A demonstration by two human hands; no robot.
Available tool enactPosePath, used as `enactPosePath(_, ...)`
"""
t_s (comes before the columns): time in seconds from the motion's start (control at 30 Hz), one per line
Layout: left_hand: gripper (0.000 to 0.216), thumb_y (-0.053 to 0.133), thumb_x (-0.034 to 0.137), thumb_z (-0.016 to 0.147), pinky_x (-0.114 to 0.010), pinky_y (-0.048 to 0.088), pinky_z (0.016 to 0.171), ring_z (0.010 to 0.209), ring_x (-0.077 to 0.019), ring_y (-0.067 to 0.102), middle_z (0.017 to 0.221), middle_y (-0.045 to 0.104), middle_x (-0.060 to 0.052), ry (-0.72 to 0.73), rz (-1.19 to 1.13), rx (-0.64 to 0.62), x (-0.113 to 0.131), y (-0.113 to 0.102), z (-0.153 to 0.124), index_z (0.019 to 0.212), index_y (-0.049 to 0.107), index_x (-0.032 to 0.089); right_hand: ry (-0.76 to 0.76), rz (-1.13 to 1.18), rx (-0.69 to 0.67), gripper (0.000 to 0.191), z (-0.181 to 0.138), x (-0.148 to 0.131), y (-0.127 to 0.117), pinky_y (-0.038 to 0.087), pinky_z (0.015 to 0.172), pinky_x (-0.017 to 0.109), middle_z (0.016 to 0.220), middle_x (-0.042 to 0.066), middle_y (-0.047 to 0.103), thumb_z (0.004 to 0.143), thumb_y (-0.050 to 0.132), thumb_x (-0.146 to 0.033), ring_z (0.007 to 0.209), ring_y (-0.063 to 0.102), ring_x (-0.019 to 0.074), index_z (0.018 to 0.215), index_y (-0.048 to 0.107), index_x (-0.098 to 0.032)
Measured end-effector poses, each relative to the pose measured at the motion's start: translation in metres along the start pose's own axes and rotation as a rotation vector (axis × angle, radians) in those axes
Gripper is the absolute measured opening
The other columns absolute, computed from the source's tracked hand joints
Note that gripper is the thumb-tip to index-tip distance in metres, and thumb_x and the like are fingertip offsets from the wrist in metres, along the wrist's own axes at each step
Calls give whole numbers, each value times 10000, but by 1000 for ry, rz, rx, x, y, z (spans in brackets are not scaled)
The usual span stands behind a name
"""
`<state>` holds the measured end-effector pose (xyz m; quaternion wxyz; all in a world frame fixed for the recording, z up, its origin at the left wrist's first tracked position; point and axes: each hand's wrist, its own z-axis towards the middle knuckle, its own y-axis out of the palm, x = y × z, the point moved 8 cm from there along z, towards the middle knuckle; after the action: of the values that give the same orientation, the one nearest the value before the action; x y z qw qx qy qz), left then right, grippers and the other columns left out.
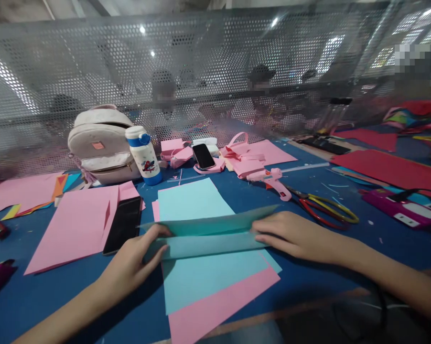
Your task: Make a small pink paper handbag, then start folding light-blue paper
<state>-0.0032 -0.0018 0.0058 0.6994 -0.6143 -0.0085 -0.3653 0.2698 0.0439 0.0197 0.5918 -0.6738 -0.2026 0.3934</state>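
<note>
A folded sheet of light blue paper (pixel 211 246) is held level between my two hands, its two long flaps standing apart at the top. My left hand (pixel 140 260) pinches its left end, thumb on the near flap. At the right end, my right hand (pixel 283 234) grips it between thumb and fingers. Beneath it lie more light blue sheets (pixel 201 284) on top of pink paper (pixel 215 310). A black phone (pixel 124 224) rests left of my left hand, partly on a pink sheet (pixel 72 224).
Beyond the sheets stand a beige backpack (pixel 104 148) and a white-and-blue bottle (pixel 144 157). A pink glue gun (pixel 273 181) and scissors (pixel 326 210) lie beyond my right hand. Right of them are a purple power strip (pixel 405 208) and red paper (pixel 394 169). A perforated metal screen (pixel 201 62) borders the blue table.
</note>
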Motion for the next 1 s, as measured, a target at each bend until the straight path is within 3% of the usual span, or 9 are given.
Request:
enactPosePath(0.1, 315, 409, 203, 1007, -282, 569, 881, 1107, -206, 687, 1252, 678, -59, 58, -9, 5, -1, -1, 7, 1304, 497, 261, 50, 74, -49, 364, 10, 8, 3, 338, 616, 278, 706, 13, 605, 1042, 373, -396, 669, 607, 182, 781, 538, -204)
enactPosePath(0.23, 397, 369, 146, 1007, -299, 597, 834, 1045, -202, 705, 1326, 630, -67, 148, 135, -41, 2, 5, 17, 1343, 530, 282, 100, 7, -20, 295, 23, 19, 5, 311, 617, 283, 754, 25, 646, 1028, 396, -394, 708, 621, 204, 899, 585, -209)
enactPosePath(0.33, 407, 375, 109, 989, -376, 616, 803, 1034, -246, 702, 1348, 611, -107, 250, 307, -10, 10, 10, 22, 1322, 561, 250, 81, -99, -27, 253, 33, 20, 9, 297, 614, 285, 792, 34, 685, 1012, 414, -344, 721, 635, 214, 908, 601, -209)
enactPosePath(0.53, 474, 382, 43, 960, -507, 546, 1006, 1303, -305, 550, 1501, 487, -146, 435, 415, -15, 38, 37, 21, 1403, 508, 158, 15, -199, -83, 219, 50, 11, 13, 267, 590, 293, 832, 36, 708, 960, 477, -270, 766, 655, 211, 799, 608, -199)
enactPosePath(0.7, 466, 424, 130, 995, -474, 521, 1054, 1390, -304, 468, 1530, 441, -153, 584, 440, -55, 60, 61, 12, 1458, 461, 93, 28, -141, -134, 220, 59, 15, 18, 264, 594, 294, 798, 27, 702, 934, 497, -254, 735, 629, 191, 768, 631, -199)
enactPosePath(0.83, 468, 418, 150, 1001, -453, 534, 1038, 1389, -306, 471, 1503, 477, -155, 633, 409, -36, 58, 72, 7, 1464, 476, 135, 10, -42, -151, 324, 62, 23, 26, 242, 579, 288, 701, -4, 617, 954, 508, -310, 634, 540, 144, 653, 533, -192)
enactPosePath(0.9, 461, 391, 148, 1014, -449, 519, 1056, 1399, -298, 458, 1496, 488, -152, 643, 411, 11, 54, 72, 7, 1467, 476, 147, -27, 34, -132, 352, 61, 25, 30, 251, 585, 284, 686, -13, 580, 964, 519, -355, 618, 506, 132, 654, 498, -191)
enactPosePath(1.0, 442, 369, 194, 1042, -418, 510, 1072, 1399, -271, 462, 1491, 504, -119, 661, 456, -23, 51, 75, 9, 1471, 476, 177, -56, 151, -110, 344, 60, 27, 34, 282, 616, 274, 684, -18, 556, 980, 522, -390, 637, 496, 130, 699, 509, -192)
